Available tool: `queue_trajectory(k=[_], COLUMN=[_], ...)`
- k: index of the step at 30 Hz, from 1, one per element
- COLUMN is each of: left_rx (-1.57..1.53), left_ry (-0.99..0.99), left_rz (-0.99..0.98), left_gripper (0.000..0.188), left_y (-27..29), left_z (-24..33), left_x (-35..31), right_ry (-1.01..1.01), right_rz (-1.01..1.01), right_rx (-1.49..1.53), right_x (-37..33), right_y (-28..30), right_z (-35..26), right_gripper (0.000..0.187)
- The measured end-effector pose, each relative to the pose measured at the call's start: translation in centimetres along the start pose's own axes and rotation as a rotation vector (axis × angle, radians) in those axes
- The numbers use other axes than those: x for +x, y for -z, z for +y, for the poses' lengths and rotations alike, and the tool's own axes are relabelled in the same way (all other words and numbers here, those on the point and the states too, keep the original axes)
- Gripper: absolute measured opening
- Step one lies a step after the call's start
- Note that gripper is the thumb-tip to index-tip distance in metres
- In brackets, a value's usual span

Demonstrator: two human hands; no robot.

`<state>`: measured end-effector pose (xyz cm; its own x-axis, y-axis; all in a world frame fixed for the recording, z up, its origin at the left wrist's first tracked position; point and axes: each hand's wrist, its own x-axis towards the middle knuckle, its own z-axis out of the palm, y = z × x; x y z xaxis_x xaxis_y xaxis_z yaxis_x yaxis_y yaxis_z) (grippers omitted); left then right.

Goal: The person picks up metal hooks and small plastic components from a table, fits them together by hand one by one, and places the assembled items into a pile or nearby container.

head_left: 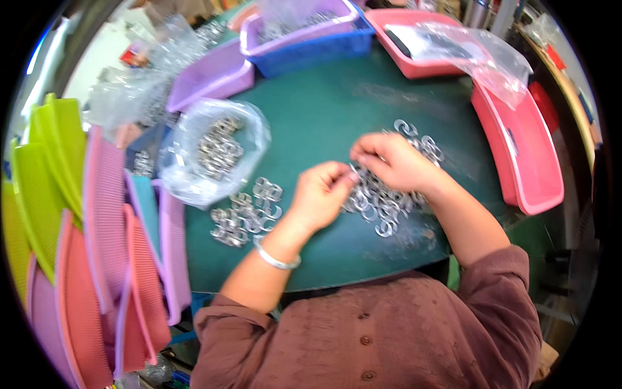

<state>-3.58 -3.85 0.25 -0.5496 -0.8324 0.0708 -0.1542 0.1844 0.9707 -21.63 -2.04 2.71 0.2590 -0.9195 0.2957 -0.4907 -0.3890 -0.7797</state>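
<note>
My two hands meet over the table, fingertips almost touching. The left hand [316, 198], with a silvery bangle at its wrist, is closed in a pinch on a small shiny metal piece [353, 168]. The right hand [398, 163] is closed too, thumb against the bent fingers; what they hold, if anything, is hidden. Under and around the right hand spreads a heap of curved, ring-like metal pieces [387, 206]. A smaller group of similar metal pieces [238, 222] lies beside my left forearm. Beyond it stands an open clear plastic bag [251, 133] with more metal pieces inside.
Pink trays [530, 152] line the right and far right of the green table [311, 110]. A blue tray [317, 53] with a purple one on it and another purple tray [214, 74] stand at the back. Stacked coloured bins [103, 214] crowd the left edge.
</note>
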Motion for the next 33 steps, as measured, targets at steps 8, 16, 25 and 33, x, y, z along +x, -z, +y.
queue_trajectory(k=[8,16,25,33], left_rx=[0.097,0.016,0.031,0.063], left_ry=[-0.014,0.009,-0.03,-0.062], left_rz=[-0.008,0.025,0.0,-0.002], left_gripper=[0.011,0.01,0.009,0.008], left_y=[0.8,0.9,1.3,1.5], left_z=[-0.3,-0.8,-1.1,-0.8], left_x=[-0.1,-0.5,-0.6,-0.6], right_ry=[0.13,0.256,0.338,0.315], right_rz=[0.075,0.09,0.057,0.023], right_rx=[-0.11,-0.161,-0.204,-0.261], right_x=[-0.2,-0.3,-0.2,-0.4], right_y=[-0.6,-1.1,-1.1,-1.1], right_z=[-1.5,-1.7,-2.1,-2.2], right_gripper=[0.012,0.016,0.02,0.022])
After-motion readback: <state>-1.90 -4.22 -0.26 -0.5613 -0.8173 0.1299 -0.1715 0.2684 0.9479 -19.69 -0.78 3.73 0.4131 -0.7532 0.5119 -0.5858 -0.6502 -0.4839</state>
